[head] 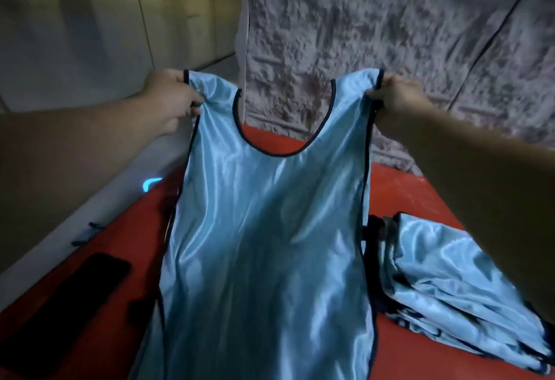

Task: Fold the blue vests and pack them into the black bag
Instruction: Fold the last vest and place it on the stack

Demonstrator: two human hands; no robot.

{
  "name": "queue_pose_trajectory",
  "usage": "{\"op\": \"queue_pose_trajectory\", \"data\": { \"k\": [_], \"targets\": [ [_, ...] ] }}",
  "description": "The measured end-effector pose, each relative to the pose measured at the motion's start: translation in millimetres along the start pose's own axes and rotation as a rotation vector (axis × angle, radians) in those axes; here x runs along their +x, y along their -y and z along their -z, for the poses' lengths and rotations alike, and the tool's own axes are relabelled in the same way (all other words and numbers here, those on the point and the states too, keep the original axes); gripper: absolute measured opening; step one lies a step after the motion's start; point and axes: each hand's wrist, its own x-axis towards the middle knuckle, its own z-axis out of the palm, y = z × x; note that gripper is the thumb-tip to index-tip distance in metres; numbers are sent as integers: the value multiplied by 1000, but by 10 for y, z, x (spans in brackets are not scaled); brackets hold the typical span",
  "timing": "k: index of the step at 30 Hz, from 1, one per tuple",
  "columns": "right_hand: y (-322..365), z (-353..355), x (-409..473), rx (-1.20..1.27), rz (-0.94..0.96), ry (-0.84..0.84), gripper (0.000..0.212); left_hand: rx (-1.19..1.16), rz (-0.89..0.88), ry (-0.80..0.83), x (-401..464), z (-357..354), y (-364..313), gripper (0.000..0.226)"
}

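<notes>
Head view. Blue vest [267, 229] held up, spread flat, filling the centre of the frame from mid-height to the bottom edge. Shiny light-blue fabric, dark trim along neckline and armholes. Neck scoop opens toward the top of the frame.

Left hand [172, 100], left of centre at mid-height: fingers curled round the vest's left shoulder strap, gripping it at the top corner. Right hand [396, 95], right of centre at the same height: pinches the right shoulder strap likewise. Hands well apart, the vest stretched between them and hanging below them; both forearms enter from the frame's side edges.

Lower right: pile of blue vests [456, 286], crumpled, lying on the red surface [120, 238], just beside the held vest's right edge. Lower left: dark flat object [99, 277] on the same red surface; too dim to identify.

Upper right: textured grey cover [390, 34] behind the vest. Upper left: pale panelled wall [90, 34].
</notes>
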Motion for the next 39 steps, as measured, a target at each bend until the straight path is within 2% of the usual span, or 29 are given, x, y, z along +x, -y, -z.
{"op": "queue_pose_trajectory", "data": {
  "k": [3,5,8,12,13,15,17,19,22,23,24,26,28,30,32,34,37,39],
  "targets": [
    [-386,-8,281,-105,-21,-28,32,-27,42,-2,173,-132,353,22],
    [-587,26,378,-272,-32,10,27,-38,61,70,176,-235,559,24],
    [-882,-1,382,-571,-163,103,14,-19,161,177,106,-299,866,23],
    [-1084,-94,246,-749,-87,51,10,313,64,10,-136,-278,1092,23],
    [-1026,-148,91,-805,-56,22,15,408,26,8,-282,-305,1103,25],
    [-875,-248,-342,-945,-21,-15,11,512,-35,123,-686,-380,1139,21],
    [-839,-333,-926,-970,86,111,20,584,-87,287,-1182,-402,1208,16],
    [-964,-385,-1746,-993,140,316,29,797,-143,437,-1649,-322,1430,16],
    [-1240,-223,-2865,-1022,0,586,44,1001,-177,542,-2262,-40,1729,52],
    [-1357,-135,-3072,-1009,-51,595,49,1018,-184,528,-2395,40,1813,59],
    [-1451,-51,-3224,-1018,-98,549,53,1018,-188,489,-2474,116,1873,60],
    [-1609,141,-3406,-994,-25,338,59,1031,-154,423,-2614,262,1888,57],
    [-1769,308,-3527,-982,-30,136,44,1057,-88,376,-2727,399,1939,57],
    [-1825,373,-3620,-1043,-218,16,30,1091,-42,280,-2848,532,1996,53],
    [-1850,409,-3672,-1005,-379,0,31,1123,43,116,-2966,630,1971,50],
    [-1867,407,-3678,-907,-429,-14,32,1099,197,20,-3062,696,1859,52],
    [-1868,389,-3653,-814,-454,-43,36,946,351,-14,-3111,762,1755,43],
    [-1896,434,-3633,-798,-440,-60,32,954,404,54,-3136,815,1699,31]
  ]
}}
